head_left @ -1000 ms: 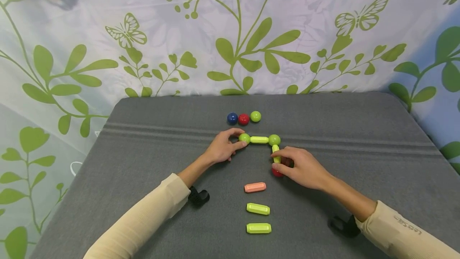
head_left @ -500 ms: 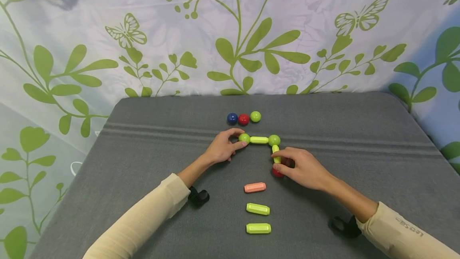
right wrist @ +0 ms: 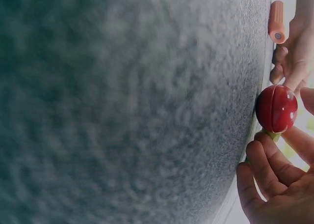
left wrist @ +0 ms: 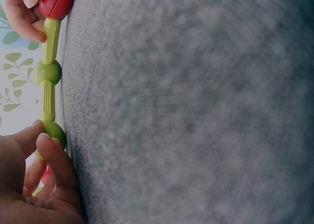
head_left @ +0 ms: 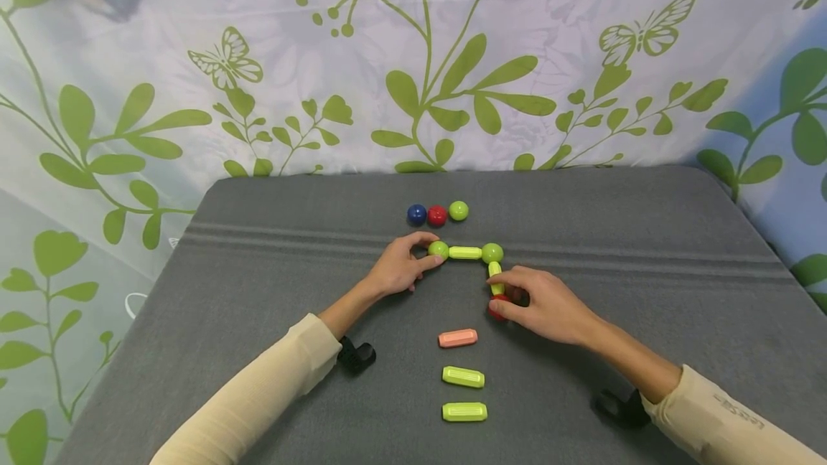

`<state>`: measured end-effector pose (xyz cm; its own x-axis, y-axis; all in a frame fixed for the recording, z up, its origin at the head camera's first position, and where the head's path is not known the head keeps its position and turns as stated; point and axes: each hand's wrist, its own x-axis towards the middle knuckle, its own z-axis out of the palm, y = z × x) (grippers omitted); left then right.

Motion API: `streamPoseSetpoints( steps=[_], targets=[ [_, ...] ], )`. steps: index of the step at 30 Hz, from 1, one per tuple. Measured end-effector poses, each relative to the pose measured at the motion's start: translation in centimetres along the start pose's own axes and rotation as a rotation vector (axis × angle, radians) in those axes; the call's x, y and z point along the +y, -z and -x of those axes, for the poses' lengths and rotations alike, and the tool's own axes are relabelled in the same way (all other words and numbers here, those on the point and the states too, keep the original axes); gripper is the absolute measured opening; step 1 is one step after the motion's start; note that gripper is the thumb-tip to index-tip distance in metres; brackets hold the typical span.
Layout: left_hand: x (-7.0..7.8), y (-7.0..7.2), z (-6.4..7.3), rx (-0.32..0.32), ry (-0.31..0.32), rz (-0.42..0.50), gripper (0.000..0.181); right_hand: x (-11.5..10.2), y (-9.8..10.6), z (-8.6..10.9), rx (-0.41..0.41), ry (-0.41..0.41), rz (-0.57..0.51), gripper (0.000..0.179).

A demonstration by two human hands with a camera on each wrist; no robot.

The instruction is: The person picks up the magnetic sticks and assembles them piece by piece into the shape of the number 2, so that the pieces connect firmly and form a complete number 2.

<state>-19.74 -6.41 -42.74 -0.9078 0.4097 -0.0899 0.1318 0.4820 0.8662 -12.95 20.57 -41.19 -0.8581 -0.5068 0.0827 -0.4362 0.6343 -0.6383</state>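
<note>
My left hand [head_left: 405, 264] pinches a green ball [head_left: 438, 250] between thumb and fingers. A yellow-green toy rod [head_left: 465, 252] joins it to a second green ball [head_left: 492, 253]. From there another yellow-green rod [head_left: 494, 269] runs toward me to a red ball [head_left: 497, 309], forming a corner. My right hand [head_left: 543, 301] has a fingertip at this second rod and its thumb over the red ball. In the right wrist view the red ball [right wrist: 276, 108] shows beside curled fingers, the thumb looking slightly apart from it. The fingers hide part of the rod.
At the back lie a blue ball [head_left: 416, 214], a red ball [head_left: 436, 216] and a green ball [head_left: 459, 211]. Nearer me are an orange rod [head_left: 458, 338] and two yellow-green rods, one [head_left: 463, 377] above the other [head_left: 464, 412]. A grey cloth [head_left: 258, 379] covers the table; a patterned curtain hangs behind.
My right thumb has shifted slightly toward me, from the rod's near end onto the red ball's top. My left hand and the joined pieces stay put.
</note>
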Motion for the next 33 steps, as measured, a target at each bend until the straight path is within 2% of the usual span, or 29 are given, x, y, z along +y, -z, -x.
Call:
streamPoseSetpoints(
  steps=[17,33],
  targets=[
    [-0.2,0.0,0.1,-0.006,-0.006,0.005,0.038,-0.4,0.1,1.6,0.029,0.009,0.005,0.030],
    [0.1,0.2,0.1,-0.013,0.031,0.036,0.039,-0.2,0.1,1.4,0.028,0.000,-0.033,0.026]
  ],
)
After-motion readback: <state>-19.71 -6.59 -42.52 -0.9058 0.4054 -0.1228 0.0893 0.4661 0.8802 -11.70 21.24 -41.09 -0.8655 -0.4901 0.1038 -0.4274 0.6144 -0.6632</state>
